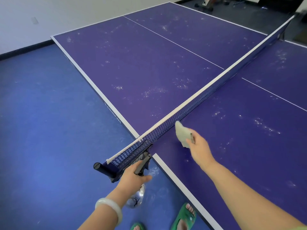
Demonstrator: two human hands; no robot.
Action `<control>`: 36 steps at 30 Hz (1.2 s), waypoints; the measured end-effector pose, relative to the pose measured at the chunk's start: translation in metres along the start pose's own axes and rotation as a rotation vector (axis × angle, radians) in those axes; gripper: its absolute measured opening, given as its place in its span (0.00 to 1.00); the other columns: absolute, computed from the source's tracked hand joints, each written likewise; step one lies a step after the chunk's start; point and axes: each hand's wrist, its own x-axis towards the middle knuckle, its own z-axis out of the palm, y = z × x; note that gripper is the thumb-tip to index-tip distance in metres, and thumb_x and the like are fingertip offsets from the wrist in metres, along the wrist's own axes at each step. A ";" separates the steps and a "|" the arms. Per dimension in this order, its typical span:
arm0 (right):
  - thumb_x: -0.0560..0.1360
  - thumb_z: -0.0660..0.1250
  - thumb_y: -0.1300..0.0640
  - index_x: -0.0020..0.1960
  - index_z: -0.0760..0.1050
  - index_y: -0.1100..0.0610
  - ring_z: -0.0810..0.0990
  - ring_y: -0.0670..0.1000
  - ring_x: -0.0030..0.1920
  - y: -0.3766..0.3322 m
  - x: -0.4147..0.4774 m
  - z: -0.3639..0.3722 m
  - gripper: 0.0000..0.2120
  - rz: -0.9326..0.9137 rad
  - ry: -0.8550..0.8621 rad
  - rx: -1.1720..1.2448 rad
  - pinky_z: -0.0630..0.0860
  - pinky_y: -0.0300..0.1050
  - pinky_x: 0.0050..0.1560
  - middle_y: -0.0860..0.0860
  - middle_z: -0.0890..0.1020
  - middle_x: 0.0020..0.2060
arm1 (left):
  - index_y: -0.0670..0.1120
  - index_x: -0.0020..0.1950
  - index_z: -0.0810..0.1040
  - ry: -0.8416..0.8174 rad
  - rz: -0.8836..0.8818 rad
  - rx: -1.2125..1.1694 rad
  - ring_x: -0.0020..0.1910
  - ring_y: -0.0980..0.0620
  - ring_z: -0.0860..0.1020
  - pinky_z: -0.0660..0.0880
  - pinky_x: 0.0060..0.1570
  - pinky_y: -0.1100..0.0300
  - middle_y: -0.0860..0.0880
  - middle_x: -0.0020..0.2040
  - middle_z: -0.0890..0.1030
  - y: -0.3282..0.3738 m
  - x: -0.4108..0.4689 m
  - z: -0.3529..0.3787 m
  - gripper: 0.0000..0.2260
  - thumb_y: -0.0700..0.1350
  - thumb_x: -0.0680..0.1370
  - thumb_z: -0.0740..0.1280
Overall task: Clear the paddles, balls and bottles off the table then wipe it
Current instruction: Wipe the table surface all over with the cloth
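Observation:
A purple table tennis table point(149, 67) fills the view, speckled all over with white droplets. Its dark net point(191, 107) runs from the near left post to the far right. My left hand point(134, 177) grips a clear spray bottle point(137, 196) by its grey trigger head, just off the table's near edge beside the net post. My right hand point(198, 147) holds a pale cloth point(181, 134) over the tabletop on the right side of the net, close to the net. No paddles or balls show on the table.
The net post clamp point(103, 169) sticks out past the table edge next to my left hand. Blue floor point(49, 130) lies to the left. My feet in green sandals point(184, 218) stand by the near edge. Equipment point(206, 5) stands on the floor beyond the far end.

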 end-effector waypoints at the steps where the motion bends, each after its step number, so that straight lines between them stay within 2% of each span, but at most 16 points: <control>1: 0.82 0.58 0.48 0.65 0.73 0.40 0.75 0.39 0.63 0.003 -0.004 0.006 0.13 -0.047 -0.124 -0.091 0.69 0.34 0.60 0.34 0.79 0.58 | 0.50 0.50 0.79 0.007 -0.004 -0.010 0.29 0.57 0.67 0.67 0.33 0.68 0.53 0.32 0.70 0.000 0.000 0.001 0.10 0.41 0.72 0.75; 2: 0.82 0.57 0.46 0.70 0.68 0.39 0.72 0.42 0.67 0.008 -0.008 0.013 0.17 -0.066 -0.274 -0.242 0.65 0.38 0.63 0.35 0.76 0.63 | 0.51 0.50 0.79 0.009 -0.007 -0.025 0.28 0.58 0.67 0.67 0.32 0.69 0.53 0.32 0.70 0.001 0.001 0.001 0.10 0.41 0.72 0.75; 4: 0.81 0.62 0.52 0.77 0.59 0.44 0.62 0.48 0.74 0.026 -0.012 0.022 0.26 -0.085 -0.583 -0.593 0.59 0.39 0.69 0.43 0.66 0.72 | 0.52 0.49 0.79 0.002 -0.016 -0.051 0.27 0.59 0.67 0.67 0.31 0.70 0.55 0.30 0.69 0.002 0.002 0.001 0.11 0.41 0.72 0.75; 6: 0.79 0.63 0.61 0.79 0.56 0.49 0.51 0.46 0.78 0.041 -0.015 0.028 0.32 -0.104 -0.694 -0.747 0.48 0.39 0.75 0.45 0.56 0.78 | 0.53 0.50 0.79 0.000 -0.023 -0.043 0.27 0.60 0.67 0.68 0.31 0.69 0.56 0.30 0.70 0.001 0.003 0.001 0.11 0.41 0.72 0.75; 8: 0.76 0.58 0.68 0.78 0.57 0.50 0.48 0.45 0.78 0.044 -0.015 0.033 0.33 -0.139 -0.553 -0.743 0.44 0.39 0.75 0.46 0.55 0.79 | 0.52 0.51 0.79 0.004 -0.024 -0.028 0.28 0.59 0.67 0.67 0.31 0.69 0.56 0.31 0.70 0.000 0.004 0.001 0.11 0.42 0.72 0.75; 10: 0.77 0.56 0.68 0.78 0.57 0.50 0.46 0.45 0.78 0.049 -0.013 0.040 0.32 -0.240 -0.432 -0.798 0.40 0.41 0.75 0.45 0.54 0.79 | 0.51 0.51 0.79 0.008 -0.021 -0.034 0.29 0.59 0.68 0.67 0.32 0.69 0.56 0.31 0.70 0.001 0.005 0.002 0.11 0.42 0.72 0.75; 13: 0.84 0.52 0.55 0.80 0.47 0.48 0.37 0.47 0.78 0.063 -0.011 0.052 0.27 -0.400 -0.546 -0.969 0.32 0.45 0.75 0.44 0.43 0.79 | 0.51 0.52 0.79 0.024 -0.017 -0.056 0.29 0.60 0.68 0.67 0.33 0.69 0.58 0.30 0.70 0.002 0.005 0.004 0.12 0.41 0.72 0.75; 15: 0.84 0.48 0.49 0.79 0.38 0.46 0.31 0.47 0.76 0.076 -0.003 0.051 0.28 -0.429 -0.607 -1.046 0.29 0.46 0.74 0.43 0.36 0.77 | 0.51 0.52 0.80 0.047 -0.012 -0.069 0.29 0.61 0.69 0.67 0.34 0.70 0.59 0.30 0.71 0.001 0.005 0.004 0.11 0.41 0.72 0.75; 17: 0.84 0.46 0.49 0.79 0.36 0.47 0.32 0.48 0.77 0.084 0.018 0.041 0.28 -0.366 -0.527 -1.092 0.31 0.48 0.75 0.45 0.36 0.77 | 0.51 0.51 0.80 0.056 -0.011 -0.071 0.29 0.60 0.69 0.68 0.34 0.71 0.58 0.30 0.71 -0.001 0.005 0.004 0.11 0.41 0.72 0.75; 21: 0.84 0.41 0.50 0.79 0.34 0.52 0.36 0.53 0.78 0.085 0.055 0.022 0.26 0.047 -0.187 -1.113 0.37 0.54 0.77 0.51 0.37 0.79 | 0.49 0.53 0.79 0.033 -0.006 -0.080 0.30 0.56 0.67 0.68 0.36 0.67 0.53 0.31 0.69 -0.001 0.005 0.003 0.12 0.40 0.72 0.75; 23: 0.84 0.40 0.50 0.78 0.32 0.52 0.35 0.54 0.78 0.083 0.046 0.040 0.27 0.137 -0.084 -1.060 0.36 0.55 0.77 0.52 0.37 0.78 | 0.51 0.53 0.79 0.042 -0.003 -0.096 0.32 0.56 0.69 0.69 0.38 0.67 0.53 0.31 0.70 -0.002 0.004 0.003 0.13 0.40 0.72 0.76; 25: 0.84 0.42 0.49 0.78 0.32 0.52 0.35 0.56 0.78 0.081 0.024 0.071 0.28 0.051 -0.085 -1.064 0.35 0.56 0.76 0.53 0.37 0.78 | 0.51 0.54 0.78 0.061 0.010 -0.112 0.32 0.58 0.70 0.70 0.39 0.68 0.57 0.31 0.72 -0.001 0.004 0.005 0.15 0.39 0.71 0.76; 28: 0.83 0.41 0.47 0.76 0.29 0.50 0.29 0.55 0.76 0.081 0.002 0.096 0.28 -0.206 -0.255 -1.056 0.29 0.54 0.74 0.50 0.32 0.76 | 0.52 0.56 0.78 0.077 0.034 -0.130 0.31 0.62 0.71 0.69 0.37 0.71 0.60 0.29 0.74 0.001 0.005 0.007 0.17 0.38 0.71 0.76; 30: 0.83 0.41 0.46 0.76 0.29 0.48 0.27 0.53 0.75 0.080 0.026 0.086 0.28 -0.275 -0.328 -1.073 0.26 0.52 0.73 0.48 0.30 0.76 | 0.53 0.56 0.78 0.075 0.050 -0.143 0.31 0.62 0.71 0.69 0.37 0.71 0.60 0.29 0.74 0.006 0.007 0.006 0.17 0.38 0.71 0.76; 33: 0.84 0.44 0.48 0.79 0.37 0.50 0.34 0.53 0.78 0.081 0.086 0.050 0.27 -0.143 -0.266 -1.059 0.31 0.53 0.74 0.49 0.37 0.78 | 0.53 0.57 0.78 0.074 0.124 -0.124 0.32 0.58 0.71 0.70 0.38 0.70 0.58 0.30 0.73 0.017 0.013 0.006 0.17 0.39 0.72 0.76; 36: 0.84 0.43 0.47 0.79 0.37 0.49 0.36 0.53 0.78 0.082 0.132 0.008 0.27 0.084 -0.182 -1.033 0.36 0.55 0.76 0.50 0.38 0.79 | 0.58 0.59 0.77 0.082 0.204 -0.086 0.35 0.58 0.72 0.72 0.41 0.69 0.52 0.34 0.75 0.032 0.023 0.011 0.19 0.43 0.72 0.76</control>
